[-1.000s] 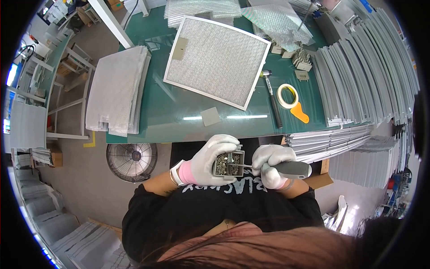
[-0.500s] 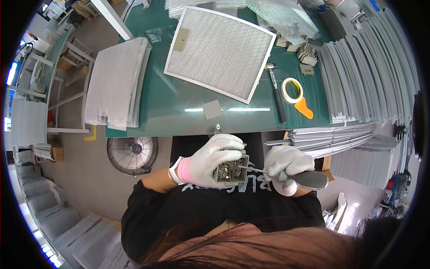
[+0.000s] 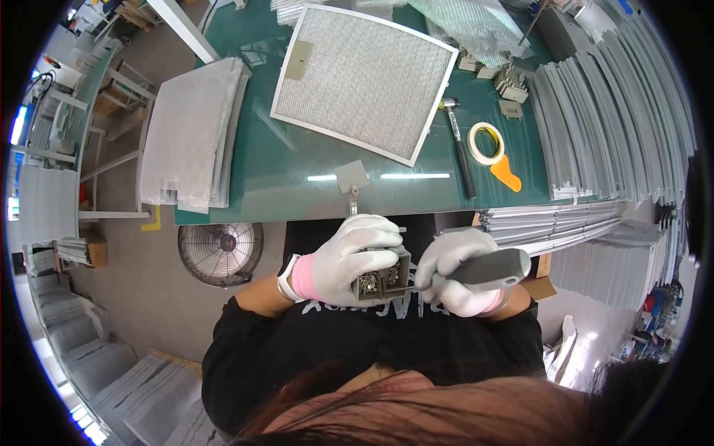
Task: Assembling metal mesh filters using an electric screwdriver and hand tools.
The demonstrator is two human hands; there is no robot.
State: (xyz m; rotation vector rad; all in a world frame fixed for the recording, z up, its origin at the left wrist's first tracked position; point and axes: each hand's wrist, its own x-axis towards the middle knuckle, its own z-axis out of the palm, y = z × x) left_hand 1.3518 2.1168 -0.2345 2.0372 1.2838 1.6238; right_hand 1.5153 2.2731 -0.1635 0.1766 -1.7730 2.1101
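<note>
Since half a second ago: right grip (image 3: 452, 256) has moved left, closer to the screw box (image 3: 404, 269). Screwdriver (image 3: 491, 269) handle is higher and angled up more; less of its shaft shows. Shaft runs to the box's near right side; can't make out the tip.

Left grip (image 3: 349, 260) basically unchanged: fingers curled round the box's left side. Box is held off the worktop (image 3: 286, 182), just in front of its front edge, screws (image 3: 370, 282) in both compartments. Right grip closed round the screwdriver handle.

Small metal piece (image 3: 353, 195) past the left knuckles now shows across the front edge, overlapping the grey square (image 3: 351, 175); can't tell if held.

My read: work is still at the box, both hands tied up. Mesh panel (image 3: 364, 82) untouched toward the back edge, hammer (image 3: 460, 152) nearer the right edge.
</note>
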